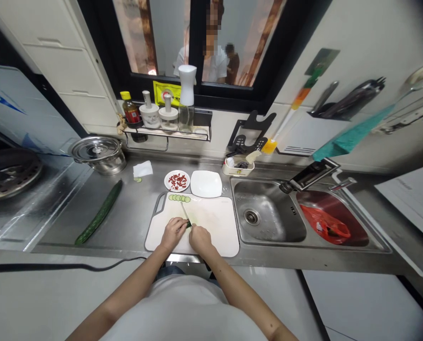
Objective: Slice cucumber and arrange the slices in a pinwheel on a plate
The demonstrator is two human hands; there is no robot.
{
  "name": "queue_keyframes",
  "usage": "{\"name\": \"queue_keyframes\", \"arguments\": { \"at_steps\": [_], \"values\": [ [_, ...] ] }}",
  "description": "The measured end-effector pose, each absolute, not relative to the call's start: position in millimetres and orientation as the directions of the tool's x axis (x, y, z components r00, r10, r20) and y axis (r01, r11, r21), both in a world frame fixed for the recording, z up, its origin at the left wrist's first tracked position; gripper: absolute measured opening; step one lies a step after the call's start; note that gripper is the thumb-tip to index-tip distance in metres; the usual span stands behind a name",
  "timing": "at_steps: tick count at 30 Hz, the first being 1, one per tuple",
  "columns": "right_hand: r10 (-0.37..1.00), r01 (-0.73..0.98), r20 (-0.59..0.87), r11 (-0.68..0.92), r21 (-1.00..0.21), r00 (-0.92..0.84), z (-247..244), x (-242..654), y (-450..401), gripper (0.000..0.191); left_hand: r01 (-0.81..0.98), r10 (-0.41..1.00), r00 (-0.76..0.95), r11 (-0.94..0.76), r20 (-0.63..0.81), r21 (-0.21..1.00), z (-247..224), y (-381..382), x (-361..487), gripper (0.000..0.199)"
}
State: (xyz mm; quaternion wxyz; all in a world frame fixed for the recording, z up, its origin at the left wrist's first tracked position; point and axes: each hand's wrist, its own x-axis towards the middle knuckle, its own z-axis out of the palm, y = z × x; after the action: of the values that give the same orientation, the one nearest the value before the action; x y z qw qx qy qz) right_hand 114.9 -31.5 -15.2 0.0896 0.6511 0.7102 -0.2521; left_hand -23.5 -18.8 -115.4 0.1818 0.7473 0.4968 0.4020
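Note:
My right hand (200,238) is closed round the handle of a knife (184,211), whose blade points away from me over the white cutting board (214,222). Close beside it, the fingers of my left hand (175,232) curl over a short dark green piece of cucumber (189,224), mostly hidden between the hands. A row of several cucumber slices (179,198) lies along the board's far edge. Behind the board stand a small plate of chopped red pieces (177,181) and a white plate (206,183). A whole cucumber (99,213) rests on the steel counter at left.
To the right is a double sink (271,237) with a red plastic bag (325,225) in its far basin. A lidded steel pot (103,154) stands at back left, near a white tissue (143,169). A rack of seasoning jars (168,118) hangs below the window.

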Motion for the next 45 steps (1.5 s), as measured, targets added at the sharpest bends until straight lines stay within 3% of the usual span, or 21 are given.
{"name": "queue_keyframes", "arguments": {
  "at_steps": [6,45],
  "values": [
    [0.860,0.978,-0.499,-0.006,-0.211,-0.103,-16,121,-43,0.033,0.597,0.895,0.174,-0.427,0.410,0.679,-115,-19,-23,0.022],
    [0.895,0.974,-0.432,0.011,-0.226,-0.111,-30,117,-35,0.035,0.607,0.884,0.165,-0.440,0.437,0.662,-120,-20,-21,0.021]
  ]
}}
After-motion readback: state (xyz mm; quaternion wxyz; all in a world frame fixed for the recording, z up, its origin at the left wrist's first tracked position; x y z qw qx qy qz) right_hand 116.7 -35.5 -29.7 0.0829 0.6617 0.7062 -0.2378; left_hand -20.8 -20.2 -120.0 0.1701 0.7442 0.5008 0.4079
